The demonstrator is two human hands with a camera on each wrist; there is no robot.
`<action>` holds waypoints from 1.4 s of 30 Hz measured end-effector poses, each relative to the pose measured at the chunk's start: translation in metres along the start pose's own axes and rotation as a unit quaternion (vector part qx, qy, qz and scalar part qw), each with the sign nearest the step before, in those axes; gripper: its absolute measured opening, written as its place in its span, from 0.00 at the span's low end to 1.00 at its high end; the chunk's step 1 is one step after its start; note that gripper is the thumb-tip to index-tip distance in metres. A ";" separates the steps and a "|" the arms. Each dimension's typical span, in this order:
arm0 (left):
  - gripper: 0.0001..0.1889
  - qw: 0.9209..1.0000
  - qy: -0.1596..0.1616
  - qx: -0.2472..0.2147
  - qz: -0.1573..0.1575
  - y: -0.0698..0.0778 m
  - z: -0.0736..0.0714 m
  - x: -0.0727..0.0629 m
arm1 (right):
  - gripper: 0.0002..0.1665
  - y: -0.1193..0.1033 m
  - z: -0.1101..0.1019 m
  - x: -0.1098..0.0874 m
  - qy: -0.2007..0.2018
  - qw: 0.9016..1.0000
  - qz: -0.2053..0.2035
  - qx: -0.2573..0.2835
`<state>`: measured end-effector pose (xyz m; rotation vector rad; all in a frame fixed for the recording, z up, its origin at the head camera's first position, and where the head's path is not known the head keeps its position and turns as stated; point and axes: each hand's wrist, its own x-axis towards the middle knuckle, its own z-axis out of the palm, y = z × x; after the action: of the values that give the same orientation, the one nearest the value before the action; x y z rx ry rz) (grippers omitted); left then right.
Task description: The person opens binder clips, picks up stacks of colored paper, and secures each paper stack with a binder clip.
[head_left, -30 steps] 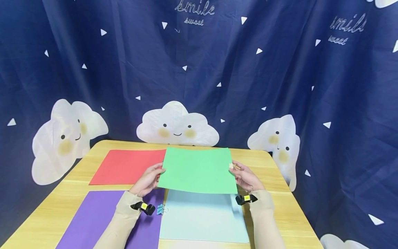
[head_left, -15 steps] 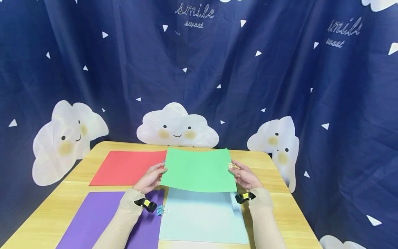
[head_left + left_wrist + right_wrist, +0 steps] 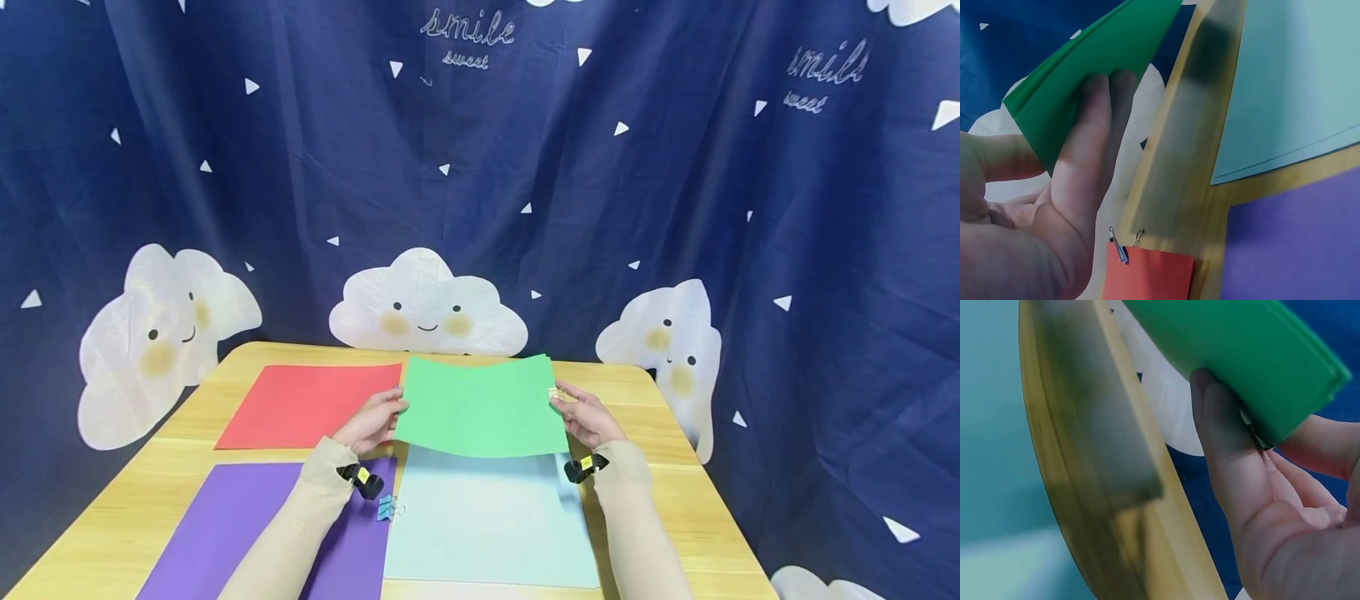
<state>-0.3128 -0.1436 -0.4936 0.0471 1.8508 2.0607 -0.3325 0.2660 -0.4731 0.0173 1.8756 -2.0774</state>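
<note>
A stack of green paper sheets (image 3: 480,408) is raised above the far middle of the table, sagging slightly between my hands. My left hand (image 3: 372,422) pinches its left edge, thumb on one face and fingers on the other, as the left wrist view shows. At the right edge my right hand (image 3: 591,418) grips the stack beside a pale gold binder clip (image 3: 555,393). Below and nearer lies light blue paper (image 3: 491,525), with a blue binder clip (image 3: 386,507) on its left edge. In the right wrist view, the green stack's corner (image 3: 1310,381) shows several layered edges.
Red paper (image 3: 307,404) lies at the far left of the wooden table (image 3: 675,500), with a binder clip (image 3: 1120,248) on its edge in the left wrist view. Purple paper (image 3: 225,517) lies nearer on the left. A dark blue curtain (image 3: 480,208) hangs behind the table.
My left hand has shifted right and slightly up, my right hand slightly left and up. The green stack's near edge has risen a little, and the stack bows more.
</note>
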 end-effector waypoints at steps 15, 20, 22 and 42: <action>0.36 1.000 0.011 0.008 0.009 0.000 0.003 0.008 | 0.36 -0.001 0.005 0.008 0.051 0.999 0.001 -0.013; 0.35 0.999 0.028 0.017 0.004 0.000 0.004 0.011 | 0.35 -0.001 0.007 0.010 0.059 0.998 0.009 -0.012; 0.35 0.999 0.030 0.021 0.003 0.000 0.004 0.012 | 0.35 -0.001 0.007 0.011 0.060 0.998 0.009 -0.013; 0.33 0.998 0.044 0.048 -0.014 -0.003 0.011 0.020 | 0.33 0.007 0.007 0.025 0.092 0.996 0.012 -0.011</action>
<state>-0.3276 -0.1276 -0.4992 -0.0455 1.9914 1.9826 -0.3523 0.2531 -0.4848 0.2318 1.9931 -2.1014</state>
